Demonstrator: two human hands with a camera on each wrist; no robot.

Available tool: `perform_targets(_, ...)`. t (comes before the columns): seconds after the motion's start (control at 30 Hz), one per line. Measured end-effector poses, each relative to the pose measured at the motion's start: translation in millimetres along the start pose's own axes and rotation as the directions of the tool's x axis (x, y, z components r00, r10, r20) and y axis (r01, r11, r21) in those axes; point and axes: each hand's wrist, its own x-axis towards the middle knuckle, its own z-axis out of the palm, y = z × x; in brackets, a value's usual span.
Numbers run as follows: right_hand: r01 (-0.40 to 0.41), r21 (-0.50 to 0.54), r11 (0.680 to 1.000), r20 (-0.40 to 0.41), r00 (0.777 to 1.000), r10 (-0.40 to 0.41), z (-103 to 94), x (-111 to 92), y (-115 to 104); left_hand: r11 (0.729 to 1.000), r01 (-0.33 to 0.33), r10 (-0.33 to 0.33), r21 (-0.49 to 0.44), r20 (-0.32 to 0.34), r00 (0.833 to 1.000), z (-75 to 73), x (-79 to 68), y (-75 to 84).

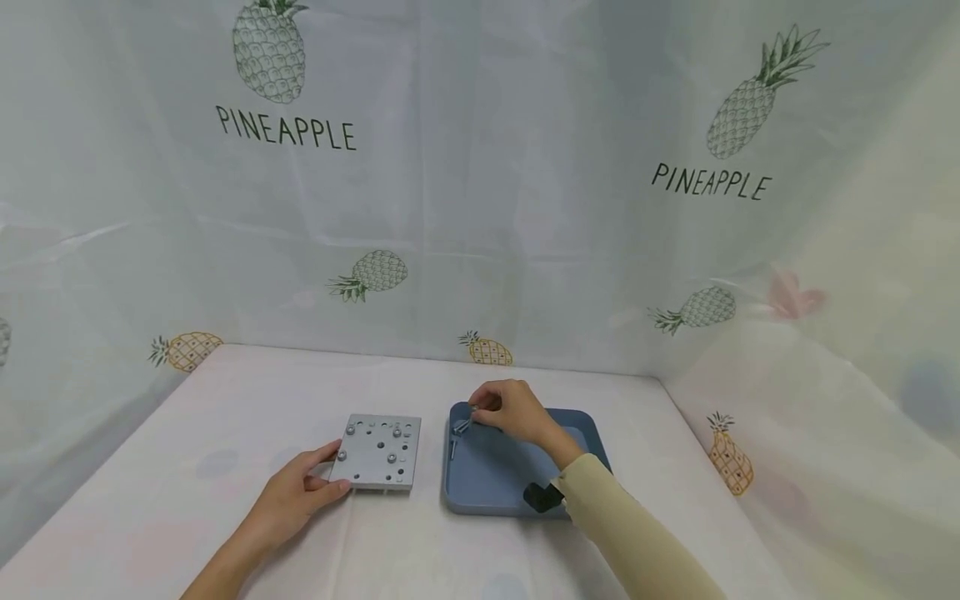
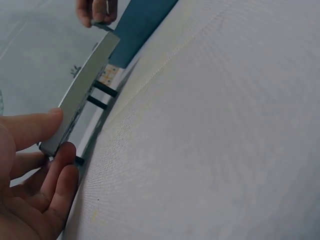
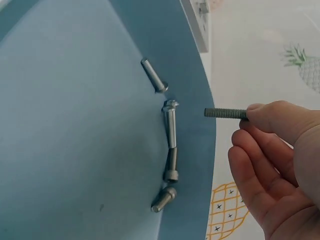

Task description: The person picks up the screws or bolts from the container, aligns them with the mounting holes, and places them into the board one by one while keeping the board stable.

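Observation:
My left hand [image 1: 295,490] grips the left edge of a square grey metal plate [image 1: 367,462], thumb along one edge and fingers underneath. Several bolts stand in the plate's holes, heads up. Their shafts [image 2: 105,89] stick out below it, holding it just over the table in the left wrist view. Over the far left corner of a blue tray [image 1: 487,500], my right hand [image 1: 516,408] pinches a bolt [image 3: 224,113] between thumb and fingers. Its threaded shaft points away from the fingertips, while the head is hidden in the grip.
Several loose bolts, one of them a socket-head bolt [image 3: 164,200], lie along the tray's wall. A small black object [image 1: 542,497] shows at the right wrist, over the tray's near side. Behind the table hangs a pineapple-print curtain [image 1: 480,208].

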Motion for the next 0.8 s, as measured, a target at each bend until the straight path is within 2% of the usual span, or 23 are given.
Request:
perform_targets(0.43,0.040,0.008,0.999,-0.016,0.999,-0.040,2.5,9.0,-13.4,1.000,0.004,-0.004,0.006,-0.003,1.000,0.4,0.2,0.5)
perform_targets(0.8,0.063,0.040,0.997,0.013,0.998,-0.064,14.5,25.7,-33.5,1.000,-0.019,0.019,-0.005,-0.012,1.000,0.6,-1.4,-1.1)
